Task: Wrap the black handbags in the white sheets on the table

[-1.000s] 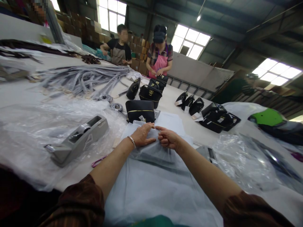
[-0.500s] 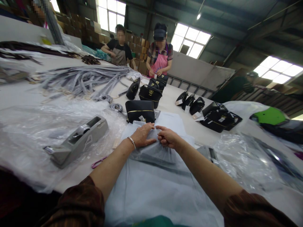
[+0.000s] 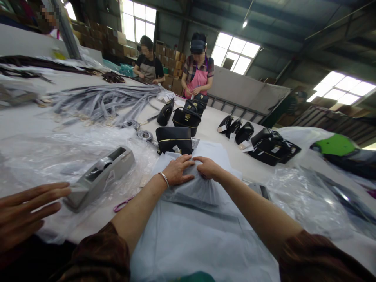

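Observation:
A dark item wrapped in translucent sheeting (image 3: 194,192) lies in front of me on a stack of pale sheets (image 3: 188,239). My left hand (image 3: 178,170), with a bracelet at the wrist, rests on its far left part, fingers apart. From the right, my right hand (image 3: 209,168) pinches the wrap with curled fingers, its index fingertip close to my left fingertips. Just beyond stands a black bag (image 3: 174,140) with a gold zip line and a white tag.
Another person's hand (image 3: 32,209) reaches in from the left beside a grey tape dispenser (image 3: 101,172). Pink-handled scissors (image 3: 122,204) lie nearby. Wrapped straps (image 3: 102,100), more black bags (image 3: 268,147) and clear plastic (image 3: 305,196) cover parts of the table. Two people work beyond.
Another person's hand has come into view at the left, by the tape dispenser. My hands have barely moved. The seated person at the back has shifted arms and head.

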A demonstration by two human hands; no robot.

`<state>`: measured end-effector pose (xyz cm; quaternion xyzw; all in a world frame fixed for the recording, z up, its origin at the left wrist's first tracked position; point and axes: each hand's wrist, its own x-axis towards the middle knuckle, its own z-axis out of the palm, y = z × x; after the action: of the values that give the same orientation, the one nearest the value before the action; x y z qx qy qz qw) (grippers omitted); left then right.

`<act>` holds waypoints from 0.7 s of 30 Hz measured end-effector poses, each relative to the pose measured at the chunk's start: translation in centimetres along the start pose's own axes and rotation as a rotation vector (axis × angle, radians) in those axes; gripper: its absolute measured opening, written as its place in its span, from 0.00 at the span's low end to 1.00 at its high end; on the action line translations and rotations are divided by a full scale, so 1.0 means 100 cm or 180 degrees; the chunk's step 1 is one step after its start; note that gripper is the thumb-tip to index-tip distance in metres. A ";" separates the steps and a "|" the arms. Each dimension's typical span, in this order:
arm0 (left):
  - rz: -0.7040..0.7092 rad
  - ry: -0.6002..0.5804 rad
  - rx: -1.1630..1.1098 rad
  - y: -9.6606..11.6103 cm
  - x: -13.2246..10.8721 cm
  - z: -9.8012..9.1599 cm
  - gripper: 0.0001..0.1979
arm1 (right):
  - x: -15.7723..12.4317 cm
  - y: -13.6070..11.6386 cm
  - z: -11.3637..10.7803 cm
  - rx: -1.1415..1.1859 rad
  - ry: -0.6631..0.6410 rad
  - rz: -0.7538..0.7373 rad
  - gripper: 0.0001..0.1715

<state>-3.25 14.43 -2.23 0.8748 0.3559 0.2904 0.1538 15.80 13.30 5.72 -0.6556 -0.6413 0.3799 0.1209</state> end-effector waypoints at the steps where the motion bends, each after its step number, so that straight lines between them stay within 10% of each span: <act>1: 0.0000 -0.0012 0.0018 0.000 0.000 -0.001 0.30 | 0.004 0.001 -0.001 -0.0384 0.0127 -0.0229 0.37; 10: 0.0076 0.0014 -0.0054 -0.002 -0.002 -0.003 0.29 | 0.005 0.017 -0.016 -0.1459 0.1414 -0.1136 0.26; 14: 0.0005 0.0110 -0.0102 -0.001 -0.004 -0.002 0.29 | -0.002 0.027 -0.004 -0.1734 0.1179 -0.2043 0.20; 21: 0.0030 0.0181 -0.0181 -0.001 -0.005 -0.002 0.26 | 0.011 0.022 0.004 -0.2400 0.0760 -0.2043 0.23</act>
<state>-3.71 14.13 -2.34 0.8632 0.3476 0.3259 0.1671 17.04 13.87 3.62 -0.4625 -0.8846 -0.0118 0.0590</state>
